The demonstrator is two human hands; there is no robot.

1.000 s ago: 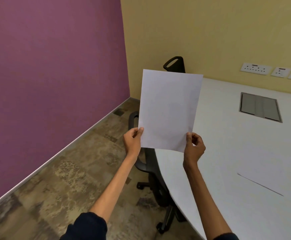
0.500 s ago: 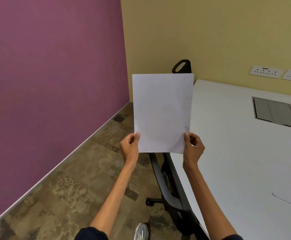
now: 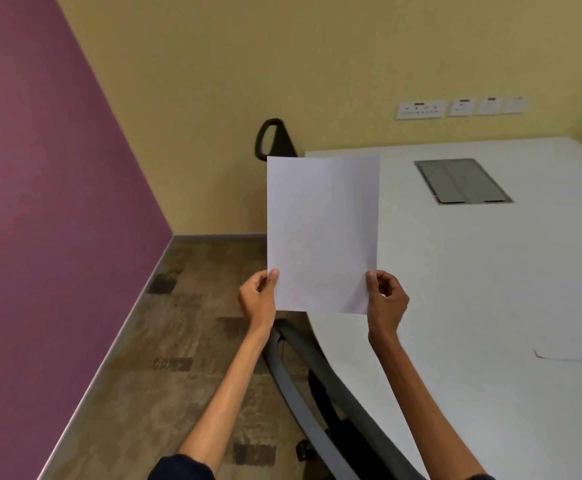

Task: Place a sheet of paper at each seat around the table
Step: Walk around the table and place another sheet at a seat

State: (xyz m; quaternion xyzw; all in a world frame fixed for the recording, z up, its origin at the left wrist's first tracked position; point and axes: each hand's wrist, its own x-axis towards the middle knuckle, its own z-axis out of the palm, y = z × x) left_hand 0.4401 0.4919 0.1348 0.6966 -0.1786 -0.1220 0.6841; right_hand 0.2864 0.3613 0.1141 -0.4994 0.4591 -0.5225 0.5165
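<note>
I hold a blank white sheet of paper (image 3: 322, 233) upright in front of me, above the left edge of the white table (image 3: 462, 278). My left hand (image 3: 257, 299) pinches its lower left corner and my right hand (image 3: 385, 301) pinches its lower right corner. Another white sheet (image 3: 575, 351) lies flat on the table at the right edge of the view, partly cut off.
A dark office chair (image 3: 320, 393) is tucked under the table just below my hands. A second chair's black back (image 3: 275, 138) stands at the far corner. A grey cable hatch (image 3: 462, 181) sits in the tabletop. Wall sockets (image 3: 421, 110) line the yellow wall; a purple wall stands left.
My view has swung to the right and moved forward along the table. The paper stays in both hands, now squarer to me. The near chair is closer below me.
</note>
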